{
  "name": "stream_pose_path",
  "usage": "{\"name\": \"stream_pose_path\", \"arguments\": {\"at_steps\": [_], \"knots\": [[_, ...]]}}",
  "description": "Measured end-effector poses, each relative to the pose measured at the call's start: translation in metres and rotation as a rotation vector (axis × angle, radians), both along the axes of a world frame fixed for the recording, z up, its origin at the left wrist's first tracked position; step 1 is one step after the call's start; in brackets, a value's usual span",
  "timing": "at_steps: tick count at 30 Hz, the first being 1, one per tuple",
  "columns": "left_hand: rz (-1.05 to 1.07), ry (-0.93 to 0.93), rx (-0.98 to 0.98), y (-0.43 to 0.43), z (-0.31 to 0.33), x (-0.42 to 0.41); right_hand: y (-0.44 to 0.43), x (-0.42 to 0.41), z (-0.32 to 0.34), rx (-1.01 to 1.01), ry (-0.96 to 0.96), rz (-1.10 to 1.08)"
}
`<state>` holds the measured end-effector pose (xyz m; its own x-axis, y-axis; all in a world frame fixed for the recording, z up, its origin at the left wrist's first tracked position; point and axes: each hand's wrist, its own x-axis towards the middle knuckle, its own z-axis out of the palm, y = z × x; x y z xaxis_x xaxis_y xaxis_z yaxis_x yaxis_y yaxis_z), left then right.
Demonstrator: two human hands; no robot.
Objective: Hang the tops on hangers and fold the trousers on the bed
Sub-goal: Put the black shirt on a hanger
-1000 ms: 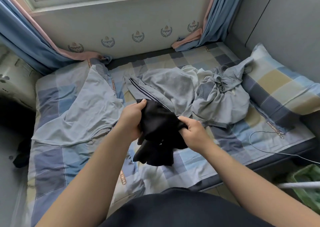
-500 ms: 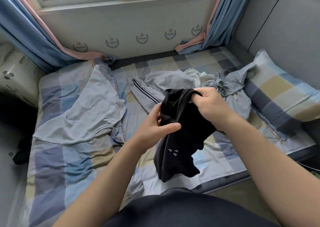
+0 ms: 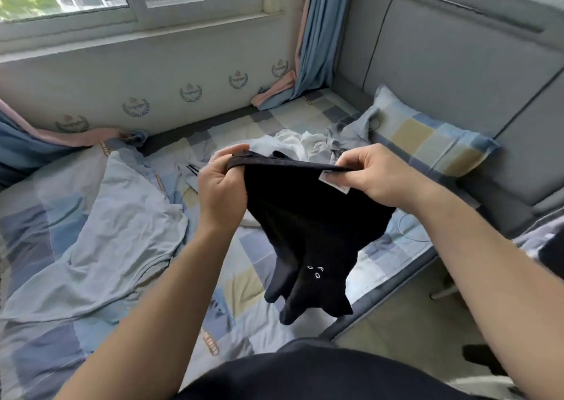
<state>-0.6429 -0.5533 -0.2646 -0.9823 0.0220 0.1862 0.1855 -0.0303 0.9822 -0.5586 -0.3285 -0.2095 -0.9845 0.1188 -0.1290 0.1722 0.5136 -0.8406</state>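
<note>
Trousers [image 3: 308, 222], black, hang above the bed [image 3: 61, 354], stretched by the waistband between my hands. My left hand [image 3: 221, 189] grips one end of the band; my right hand [image 3: 378, 175] pinches the other end by the white tag. A grey top [image 3: 106, 231] lies spread on the bed to the left.

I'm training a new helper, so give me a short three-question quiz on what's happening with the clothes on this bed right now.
1. True or false: the black shorts lie flat on the bed.
2. The white label is nearest to: A the left hand, B the right hand, C the pillow.
3. Fill in: both hands hold the shorts up by the ____.
Key: 1 false; 2 B; 3 waistband.
</note>
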Motion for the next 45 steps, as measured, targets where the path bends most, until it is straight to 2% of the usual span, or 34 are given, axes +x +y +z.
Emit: {"name": "stream_pose_path", "arguments": {"at_steps": [2, 4, 7, 9, 11, 13, 15, 18, 21, 23, 29, 33, 36, 39, 42, 45], "knots": [[-0.011, 0.062, -0.095, -0.005, 0.009, 0.001, -0.003, 0.013, -0.002, 0.134, 0.012, 0.002], [-0.115, 0.124, -0.182, -0.012, 0.015, 0.003, -0.009, 0.032, -0.005, 0.231, 0.036, -0.06], [-0.516, 0.112, -0.355, -0.021, 0.022, 0.011, -0.026, 0.063, -0.005, 0.26, 0.111, -0.173], [-0.821, 0.095, -0.542, -0.023, 0.025, 0.02, -0.044, 0.082, 0.0, 0.246, 0.136, -0.238], [-1.018, 0.14, -0.695, -0.02, 0.025, 0.035, -0.061, 0.099, 0.004, 0.285, 0.13, -0.296], [-1.071, 0.254, -0.8, -0.012, 0.019, 0.055, -0.076, 0.118, 0.009, 0.347, 0.1, -0.341], [-1.01, 0.381, -0.849, -0.004, 0.012, 0.074, -0.085, 0.144, 0.012, 0.398, 0.066, -0.385], [-0.929, 0.463, -0.815, 0.011, 0.014, 0.096, -0.082, 0.196, 0.015, 0.519, -0.001, -0.46], [-0.947, 0.579, -0.851, 0.041, 0.031, 0.122, -0.068, 0.259, 0.015, 0.683, -0.095, -0.525], [-0.981, 0.688, -0.872, 0.067, 0.045, 0.146, -0.057, 0.306, 0.014, 0.757, -0.186, -0.663], [-1.153, 0.83, -0.851, 0.149, 0.066, 0.23, -0.029, 0.467, 0.021, 0.864, -0.39, -1.112], [-1.371, 0.916, -0.859, 0.199, 0.065, 0.304, -0.016, 0.558, 0.031, 0.836, -0.334, -1.344], [-1.577, 0.791, -0.803, 0.234, 0.064, 0.367, -0.007, 0.623, 0.041, 0.723, -0.221, -1.52], [-1.731, 0.593, -0.633, 0.264, 0.069, 0.441, 0.005, 0.688, 0.051, 0.593, -0.112, -1.673], [-1.777, 0.451, -0.424, 0.287, 0.09, 0.527, 0.013, 0.747, 0.072, 0.555, -0.048, -1.733], [-1.78, 0.404, -0.261, 0.312, 0.122, 0.607, 0.022, 0.8, 0.101, 0.553, -0.02, -1.775]]}}
